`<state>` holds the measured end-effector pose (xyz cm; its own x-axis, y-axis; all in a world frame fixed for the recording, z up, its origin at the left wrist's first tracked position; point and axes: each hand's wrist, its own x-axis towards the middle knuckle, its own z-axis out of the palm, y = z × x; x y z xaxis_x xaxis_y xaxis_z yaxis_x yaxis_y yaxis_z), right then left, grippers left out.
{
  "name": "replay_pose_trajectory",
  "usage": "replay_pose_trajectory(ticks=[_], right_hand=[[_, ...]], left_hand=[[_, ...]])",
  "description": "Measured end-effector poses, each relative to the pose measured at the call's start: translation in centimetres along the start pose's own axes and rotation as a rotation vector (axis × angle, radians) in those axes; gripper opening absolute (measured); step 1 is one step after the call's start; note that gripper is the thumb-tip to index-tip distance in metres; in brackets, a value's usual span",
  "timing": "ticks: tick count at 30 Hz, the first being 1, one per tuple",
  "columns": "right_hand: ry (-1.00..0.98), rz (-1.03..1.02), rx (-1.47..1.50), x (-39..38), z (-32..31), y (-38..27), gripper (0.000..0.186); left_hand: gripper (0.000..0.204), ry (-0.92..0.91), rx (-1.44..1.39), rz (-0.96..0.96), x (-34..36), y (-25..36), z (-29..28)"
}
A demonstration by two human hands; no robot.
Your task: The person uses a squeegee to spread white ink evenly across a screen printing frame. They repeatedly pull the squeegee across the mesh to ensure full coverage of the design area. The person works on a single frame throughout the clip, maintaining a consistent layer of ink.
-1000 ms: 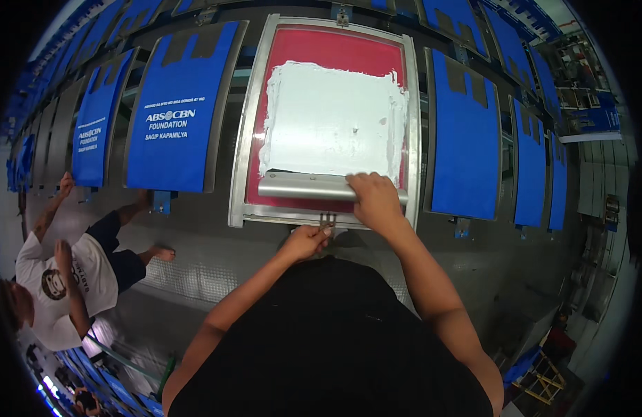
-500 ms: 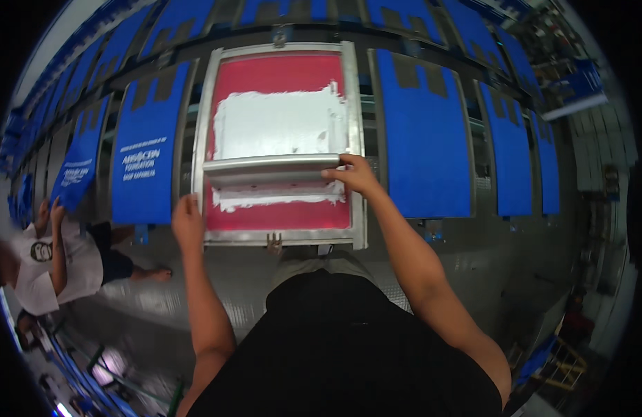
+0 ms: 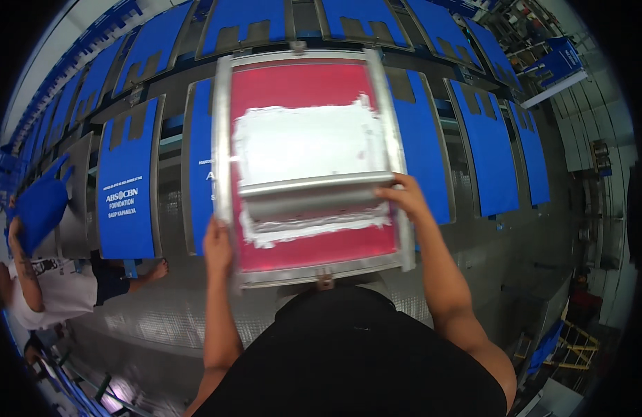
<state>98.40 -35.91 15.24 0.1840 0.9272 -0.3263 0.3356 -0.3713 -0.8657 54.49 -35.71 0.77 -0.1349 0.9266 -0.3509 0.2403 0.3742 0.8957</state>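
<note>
A silk-screen frame (image 3: 223, 174) with silvery metal sides and a red mesh (image 3: 300, 80) is in front of me. White ink (image 3: 303, 142) spreads over the mesh. Across its lower part lies a metal squeegee (image 3: 314, 198), a ridge of ink below it. My left hand (image 3: 218, 249) is closed on the frame's lower left side. My right hand (image 3: 406, 197) pinches the squeegee's right end, thumb on its face; the fingers lie beside the frame's right side and are partly hidden. Beneath the frame, blue cloth pieces (image 3: 426, 153) show at both sides.
Boards with blue cloth (image 3: 484, 153) run in rows left, right and behind. One piece (image 3: 129, 167) at left bears white print. A co-worker (image 3: 63, 288) at the left lifts a blue cloth piece (image 3: 41, 208). A yellow ladder-like stand (image 3: 578, 347) is at the lower right.
The frame, squeegee and both my hands have shifted right relative to the boards, and the frame now tilts slightly. A printed blue piece shows at its left. The co-worker's cloth has come off its board.
</note>
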Motion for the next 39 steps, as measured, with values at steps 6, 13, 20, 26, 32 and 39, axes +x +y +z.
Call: replay_pose_trajectory(ticks=[6,13,20,26,32,39], right_hand=[[0.088,0.056,0.003,-1.6,-18.9,5.2,0.030],[-0.016,0.075,-0.012,0.5,-26.8,9.3,0.031],[0.014,0.097,-0.164,3.6,-28.3,11.2,0.047],[-0.037,0.043,-0.066,3.6,-28.2,13.1,0.041],[-0.004,-0.006,-0.031,2.6,-27.8,12.7,0.035],[-0.059,0.039,0.015,2.8,-28.0,13.3,0.036]], left_hand=[[0.049,-0.073,-0.117,0.063,-6.1,5.5,19.7],[0.050,-0.007,-0.118,-0.008,-9.2,8.9,26.6],[0.051,0.045,-0.013,0.007,-7.7,8.0,28.4],[0.052,-0.005,-0.245,-0.019,-6.9,7.6,28.9],[0.051,-0.013,-0.148,-0.018,-7.4,7.7,28.6],[0.058,-0.023,-0.042,-0.004,-7.1,6.2,28.8]])
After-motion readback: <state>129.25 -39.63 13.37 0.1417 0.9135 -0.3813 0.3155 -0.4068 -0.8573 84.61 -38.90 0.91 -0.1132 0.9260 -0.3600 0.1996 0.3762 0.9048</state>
